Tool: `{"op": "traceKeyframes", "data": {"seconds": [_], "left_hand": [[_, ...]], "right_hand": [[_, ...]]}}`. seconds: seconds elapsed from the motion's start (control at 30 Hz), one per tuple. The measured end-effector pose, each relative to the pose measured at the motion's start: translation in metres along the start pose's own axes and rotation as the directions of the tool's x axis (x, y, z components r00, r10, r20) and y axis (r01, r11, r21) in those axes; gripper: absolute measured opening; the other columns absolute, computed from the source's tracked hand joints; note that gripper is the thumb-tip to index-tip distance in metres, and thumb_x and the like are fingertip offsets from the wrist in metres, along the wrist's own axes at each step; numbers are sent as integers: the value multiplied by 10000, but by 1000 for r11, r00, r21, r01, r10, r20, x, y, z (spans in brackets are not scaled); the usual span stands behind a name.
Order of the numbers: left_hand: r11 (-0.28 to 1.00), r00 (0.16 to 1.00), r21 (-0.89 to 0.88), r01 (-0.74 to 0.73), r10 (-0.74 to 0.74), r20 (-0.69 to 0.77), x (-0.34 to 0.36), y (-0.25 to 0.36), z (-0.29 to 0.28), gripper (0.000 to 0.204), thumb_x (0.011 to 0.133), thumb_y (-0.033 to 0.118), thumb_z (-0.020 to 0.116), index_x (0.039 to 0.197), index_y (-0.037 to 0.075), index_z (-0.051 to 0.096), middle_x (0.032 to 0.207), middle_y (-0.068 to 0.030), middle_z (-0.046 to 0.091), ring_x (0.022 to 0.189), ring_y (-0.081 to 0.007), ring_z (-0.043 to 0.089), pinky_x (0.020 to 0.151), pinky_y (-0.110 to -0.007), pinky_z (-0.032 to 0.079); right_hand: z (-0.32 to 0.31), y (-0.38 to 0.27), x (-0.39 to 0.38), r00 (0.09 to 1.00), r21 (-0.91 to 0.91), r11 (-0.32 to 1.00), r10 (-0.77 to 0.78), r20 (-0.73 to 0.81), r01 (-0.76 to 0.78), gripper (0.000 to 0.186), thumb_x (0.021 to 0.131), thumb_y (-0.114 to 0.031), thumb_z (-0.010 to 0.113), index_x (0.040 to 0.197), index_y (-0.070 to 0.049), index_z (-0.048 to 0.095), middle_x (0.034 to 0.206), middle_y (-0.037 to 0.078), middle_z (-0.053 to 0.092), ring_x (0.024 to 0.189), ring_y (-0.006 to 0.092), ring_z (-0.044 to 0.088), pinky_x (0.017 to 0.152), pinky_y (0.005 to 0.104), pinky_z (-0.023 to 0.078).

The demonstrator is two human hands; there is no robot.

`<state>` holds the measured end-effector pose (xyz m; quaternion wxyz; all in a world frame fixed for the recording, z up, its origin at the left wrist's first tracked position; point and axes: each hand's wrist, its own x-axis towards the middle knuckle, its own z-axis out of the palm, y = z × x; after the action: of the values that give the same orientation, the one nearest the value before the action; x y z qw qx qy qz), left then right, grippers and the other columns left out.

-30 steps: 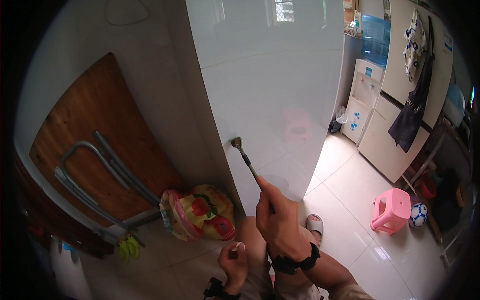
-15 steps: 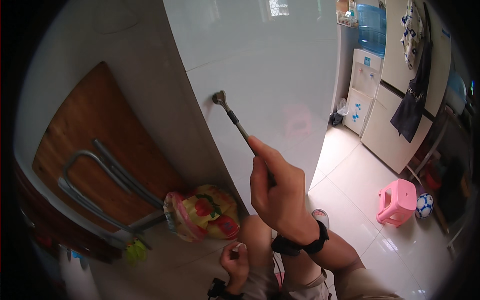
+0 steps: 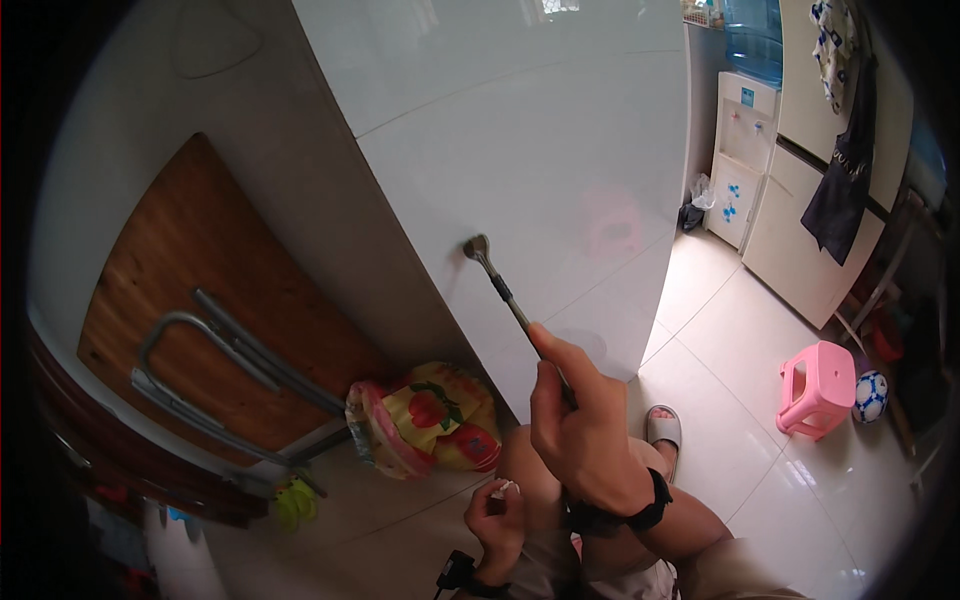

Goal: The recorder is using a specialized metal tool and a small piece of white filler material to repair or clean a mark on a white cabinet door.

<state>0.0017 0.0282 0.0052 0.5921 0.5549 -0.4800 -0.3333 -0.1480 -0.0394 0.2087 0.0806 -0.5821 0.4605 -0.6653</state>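
Observation:
My right hand (image 3: 585,430) is closed around the lower end of a thin metal rod with a rounded, knobbed head (image 3: 478,248). The rod slants up and left, its head at or just off the glossy white tiled wall (image 3: 540,150); whether they touch I cannot tell. A dark ribbed collar sits behind the head. Low by my knee, my left hand (image 3: 497,525) is closed with a small white bit (image 3: 505,489) pinched in its fingers, too small to name. Dark straps wrap both my wrists.
On the left, a wooden folding table (image 3: 200,300) with metal legs leans on the wall. A fruit-print bag (image 3: 430,420) stands beside my knee. To the right are a pink stool (image 3: 818,385), a ball (image 3: 870,396), a water dispenser (image 3: 742,150) and a fridge (image 3: 800,240).
The rod's head has moved down and to the right in the picture, along with my right hand. My view has shifted a little; my left hand keeps its pinch.

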Motion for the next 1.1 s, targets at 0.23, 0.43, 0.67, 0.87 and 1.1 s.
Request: {"op": "traceKeyframes", "data": {"seconds": [0.23, 0.43, 0.67, 0.87, 1.1], "left_hand": [[1000, 1000, 21, -1, 1, -4, 0, -4, 3, 162, 895, 54, 755, 1033, 12, 684, 837, -25, 711, 722, -61, 638, 660, -218, 519], [1000, 1000, 28, -14, 14, -8, 3, -1, 1, 163, 902, 54, 753, 1038, 5, 679, 850, -27, 710, 722, -63, 634, 658, -215, 518], [995, 997, -76, -60, 64, 51, 0, 8, 16, 162, 917, 20, 727, 1063, -6, 663, 849, -24, 703, 717, -72, 635, 638, -213, 514], [998, 1000, -66, -8, 9, 19, -3, -9, 9, 160, 911, 46, 743, 1048, 1, 675, 851, -29, 706, 716, -83, 643, 634, -230, 523], [992, 999, 124, -32, 31, 10, 3, -9, 3, 148, 898, 85, 754, 1010, 11, 693, 851, -31, 712, 707, -80, 637, 648, -230, 523]], "right_hand": [[-17, 16, -42, 955, -166, 957, 260, 145, -236, 364, 913, 14, 624, 1270, -53, 616, 624, 112, 594, 504, 244, 595, 486, 353, 438], [-6, 3, -15, 986, -63, 988, 143, 82, -139, 385, 873, 10, 653, 1250, -51, 611, 645, 115, 621, 525, 296, 626, 487, 397, 461], [-7, -22, 63, 995, 68, 995, -71, -73, 76, 327, 929, 36, 602, 1247, -27, 641, 578, 55, 508, 470, 116, 490, 478, 273, 386], [-12, -3, 34, 999, 19, 999, 47, -3, -47, 376, 851, -8, 665, 1220, -72, 632, 588, 97, 599, 499, 303, 608, 470, 404, 435], [-35, 12, -19, 962, -155, 965, 235, 138, -213, 346, 851, -20, 667, 1195, -51, 641, 603, 108, 618, 527, 325, 628, 482, 431, 457]]}}
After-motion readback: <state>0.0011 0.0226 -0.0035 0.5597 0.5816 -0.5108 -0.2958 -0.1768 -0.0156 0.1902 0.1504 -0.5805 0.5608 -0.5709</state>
